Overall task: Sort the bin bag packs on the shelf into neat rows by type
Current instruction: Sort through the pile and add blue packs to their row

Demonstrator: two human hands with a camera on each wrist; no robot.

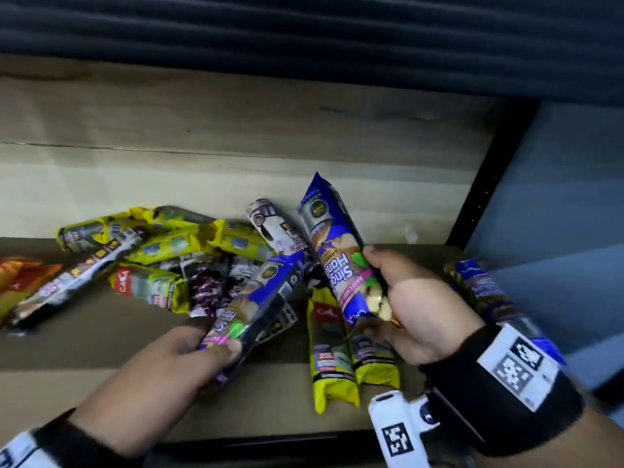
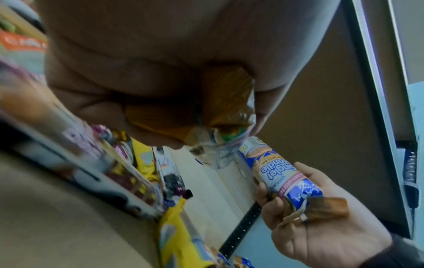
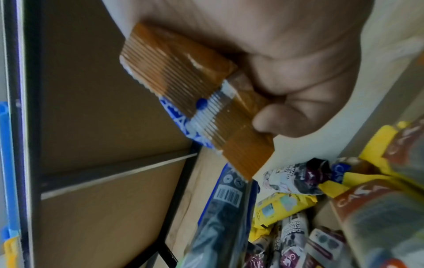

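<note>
My right hand (image 1: pixel 401 305) grips a blue "Singlet Handle" bin bag pack (image 1: pixel 334 251) near its lower end and holds it tilted up above the shelf; the same blue pack (image 2: pixel 277 172) shows in the left wrist view, and its crimped orange end (image 3: pixel 183 87) fills the right wrist view. My left hand (image 1: pixel 189 363) grips the near end of a second blue pack (image 1: pixel 260 298), which lies slanted over the pile. Yellow packs (image 1: pixel 175 241), purple-and-white packs (image 1: pixel 209 285) and a white pack (image 1: pixel 273 228) lie jumbled on the wooden shelf (image 1: pixel 101 332). Two yellow packs (image 1: pixel 344 349) lie side by side under my right hand.
An orange pack (image 1: pixel 20 275) sits at the shelf's left edge. More blue packs (image 1: pixel 483 292) lie at the right by the black upright post (image 1: pixel 486 184). The shelf's back board (image 1: pixel 236 130) stands behind the pile, and a dark front rail (image 1: pixel 270 444) runs along the near edge.
</note>
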